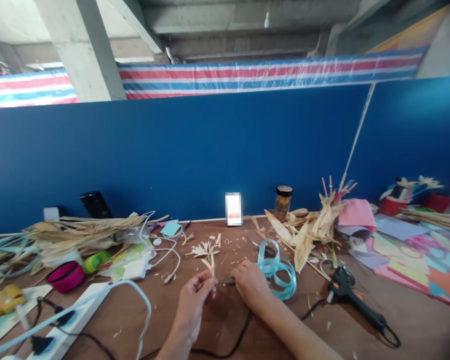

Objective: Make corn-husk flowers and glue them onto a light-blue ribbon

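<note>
My left hand pinches a pale strip of dried husk between thumb and fingertips, with the strip pointing up. Just behind it on the brown table lies a cream flower-like bunch of husk strips. My right hand is low over the table, palm down, fingers curled. From under those fingers a thin grey pointed tool sticks out toward the left hand; its kind is hidden. A loosely coiled light-blue ribbon lies right beside the right hand.
A black glue gun lies to the right, near a bundle of dried husks and coloured paper. A jar stands by the blue partition. At left are a power strip, cables, tape rolls and a yellow tool.
</note>
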### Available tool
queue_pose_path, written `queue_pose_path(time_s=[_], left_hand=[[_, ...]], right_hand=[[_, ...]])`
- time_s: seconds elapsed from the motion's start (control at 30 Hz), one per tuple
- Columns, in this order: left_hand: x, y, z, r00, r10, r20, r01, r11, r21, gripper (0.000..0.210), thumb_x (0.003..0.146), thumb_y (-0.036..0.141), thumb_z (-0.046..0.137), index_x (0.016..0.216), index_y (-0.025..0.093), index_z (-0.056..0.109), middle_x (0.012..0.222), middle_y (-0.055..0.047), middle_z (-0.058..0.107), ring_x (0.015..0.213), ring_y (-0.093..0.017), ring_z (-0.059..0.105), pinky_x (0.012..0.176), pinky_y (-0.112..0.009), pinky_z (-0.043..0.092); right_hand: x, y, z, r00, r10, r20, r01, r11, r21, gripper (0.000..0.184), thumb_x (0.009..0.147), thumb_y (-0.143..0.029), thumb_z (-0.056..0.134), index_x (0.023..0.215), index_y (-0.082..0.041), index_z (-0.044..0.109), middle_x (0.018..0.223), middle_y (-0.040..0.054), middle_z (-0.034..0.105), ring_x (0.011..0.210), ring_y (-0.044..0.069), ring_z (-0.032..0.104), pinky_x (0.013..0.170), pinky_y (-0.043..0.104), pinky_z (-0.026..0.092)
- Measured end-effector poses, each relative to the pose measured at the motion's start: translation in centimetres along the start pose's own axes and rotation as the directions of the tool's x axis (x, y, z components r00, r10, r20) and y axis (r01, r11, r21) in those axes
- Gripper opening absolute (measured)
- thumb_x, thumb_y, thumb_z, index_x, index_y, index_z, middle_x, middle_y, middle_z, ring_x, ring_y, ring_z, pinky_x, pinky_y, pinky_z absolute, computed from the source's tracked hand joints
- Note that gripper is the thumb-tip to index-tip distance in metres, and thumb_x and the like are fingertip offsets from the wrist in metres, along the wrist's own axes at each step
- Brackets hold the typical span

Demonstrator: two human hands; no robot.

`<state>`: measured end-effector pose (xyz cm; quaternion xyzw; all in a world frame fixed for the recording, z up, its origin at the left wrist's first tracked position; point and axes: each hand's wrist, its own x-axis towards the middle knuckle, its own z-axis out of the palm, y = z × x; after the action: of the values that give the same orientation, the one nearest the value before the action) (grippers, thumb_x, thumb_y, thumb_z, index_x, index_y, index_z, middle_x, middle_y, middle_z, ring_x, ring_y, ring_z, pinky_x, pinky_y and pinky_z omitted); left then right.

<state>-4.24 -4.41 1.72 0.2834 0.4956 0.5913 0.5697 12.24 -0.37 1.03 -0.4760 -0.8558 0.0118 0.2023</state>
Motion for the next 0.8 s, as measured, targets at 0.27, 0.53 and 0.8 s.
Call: queue_pose_path(time_s=[0.27,0.53,0.8], left_hand=[[-0.1,-0.3,2.5,0.99,-0.047,0.129,0.044,0.999,0.023,0.027,0.057,0.034,0.074,0.068,0.013,0.063,0.064,0.0,0.061,0.051,-0.005,0.05,0.05,-0.016,0.041],[-1.1,-0.8,5.0,0.967,0.045,0.25,-0.081,0.987,0.136,0.025,0.065,0.037,0.067,0.068,0.012,0.063,0.061,0.0,0.057,0.052,-0.007,0.046,0.05,-0.017,0.036],[-0.4,-0.6,5.5,0.984,0.081,0.16,-0.113,0.973,0.201,0.029,0.059,0.037,0.071,0.075,0.013,0.065,0.059,0.001,0.057,0.051,-0.009,0.045,0.05,-0.019,0.035]], right_hand=[[-0.5,0.9,-3.2,0.98,0.168,-0.11,-0.133,0.955,0.266,0.012,0.081,-0.021,0.049,0.083,-0.021,0.061,0.079,0.0004,0.064,0.08,0.016,0.054,0.07,0.024,0.036],[-1.3,0.3,-4.6,0.967,0.228,-0.11,-0.155,0.877,0.455,0.013,0.078,-0.02,0.05,0.08,-0.021,0.063,0.078,0.0013,0.065,0.079,0.017,0.054,0.071,0.025,0.037],[-2.0,1.7,-5.7,0.976,0.205,-0.07,-0.165,0.914,0.371,0.015,0.08,-0.018,0.048,0.08,-0.02,0.063,0.079,0.0012,0.066,0.08,0.016,0.054,0.07,0.023,0.036]])
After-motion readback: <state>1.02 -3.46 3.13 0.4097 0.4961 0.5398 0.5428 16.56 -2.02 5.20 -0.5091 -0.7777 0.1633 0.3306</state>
